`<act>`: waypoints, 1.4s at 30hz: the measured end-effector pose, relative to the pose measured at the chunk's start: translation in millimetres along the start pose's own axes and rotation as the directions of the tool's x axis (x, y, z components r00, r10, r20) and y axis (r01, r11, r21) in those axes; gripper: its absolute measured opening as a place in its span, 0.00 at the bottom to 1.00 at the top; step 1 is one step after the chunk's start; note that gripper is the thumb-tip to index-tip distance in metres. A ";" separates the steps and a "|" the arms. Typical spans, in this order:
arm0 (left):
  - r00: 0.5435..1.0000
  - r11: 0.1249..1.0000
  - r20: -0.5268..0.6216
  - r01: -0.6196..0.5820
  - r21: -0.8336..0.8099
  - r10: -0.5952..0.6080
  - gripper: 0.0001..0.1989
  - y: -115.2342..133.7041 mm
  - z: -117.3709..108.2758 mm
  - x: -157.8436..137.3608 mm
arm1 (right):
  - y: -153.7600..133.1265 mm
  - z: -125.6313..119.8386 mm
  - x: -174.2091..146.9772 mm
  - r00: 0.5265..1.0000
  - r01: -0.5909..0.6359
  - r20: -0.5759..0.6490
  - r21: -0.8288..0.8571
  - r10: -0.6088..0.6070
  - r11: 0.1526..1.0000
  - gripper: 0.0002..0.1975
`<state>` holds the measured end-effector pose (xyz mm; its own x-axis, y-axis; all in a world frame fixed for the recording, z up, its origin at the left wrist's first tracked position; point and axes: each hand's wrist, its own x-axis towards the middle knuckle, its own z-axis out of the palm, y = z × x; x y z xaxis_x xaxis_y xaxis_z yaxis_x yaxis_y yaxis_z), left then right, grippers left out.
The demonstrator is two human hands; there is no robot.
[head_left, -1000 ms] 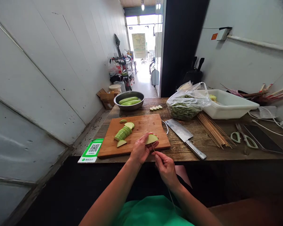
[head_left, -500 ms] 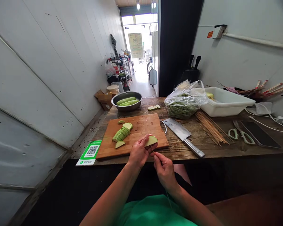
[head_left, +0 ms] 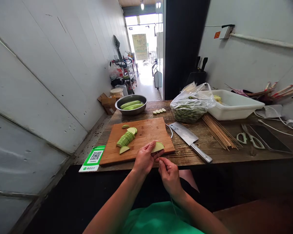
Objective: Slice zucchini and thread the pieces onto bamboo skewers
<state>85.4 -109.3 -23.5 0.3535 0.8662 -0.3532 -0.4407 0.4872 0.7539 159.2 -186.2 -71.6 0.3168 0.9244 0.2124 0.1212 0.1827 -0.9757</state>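
My left hand [head_left: 145, 157] is closed on a pale green half-round zucchini slice [head_left: 158, 147], over the near right part of the wooden cutting board [head_left: 148, 130]. Just below it, my right hand [head_left: 170, 174] pinches a thin skewer [head_left: 173, 204], whose upper end meets the slice's lower edge. How deep the tip sits is hidden. On the board lies a row of cut zucchini slices [head_left: 125, 139], with a loose slice [head_left: 124, 149] in front and another behind. Several small slices [head_left: 159, 111] lie on the table beyond the board.
A cleaver [head_left: 190, 140] lies right of the board, then bamboo skewers [head_left: 218, 131], scissors [head_left: 250, 138] and a phone [head_left: 270, 139]. Behind stand a metal bowl [head_left: 131, 112] of whole zucchini, a plastic bag [head_left: 192, 104] of green vegetables and a white tub [head_left: 234, 110]. A QR card [head_left: 92, 158] sits left.
Both hands stay almost in place. The zucchini slice has tilted and shifted very slightly to the right and down, with the skewer still against its lower edge.
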 end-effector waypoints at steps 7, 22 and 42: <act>1.000 1.000 0.013 0.005 0.020 -0.006 0.08 -3.3 -1.2 2.5 | -0.2 -0.1 1.2 1.000 0.022 -0.012 -0.029 -0.022 0.999 0.15; 0.997 0.990 -0.033 -0.069 -0.126 0.065 0.11 2.4 -13.3 16.6 | 2.6 -19.3 -10.2 0.964 -0.177 0.217 0.085 0.155 0.981 0.17; 0.989 0.965 0.105 -0.129 0.229 0.107 0.15 -14.0 -22.2 1.0 | 7.2 -18.4 10.4 0.978 -0.042 0.200 -0.056 0.053 0.998 0.16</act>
<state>73.6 -112.8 -46.7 0.3890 0.8970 -0.2100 -0.2816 0.3329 0.8999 180.7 -181.4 -75.4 0.1280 0.9811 0.1455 0.1603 0.1243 -0.9792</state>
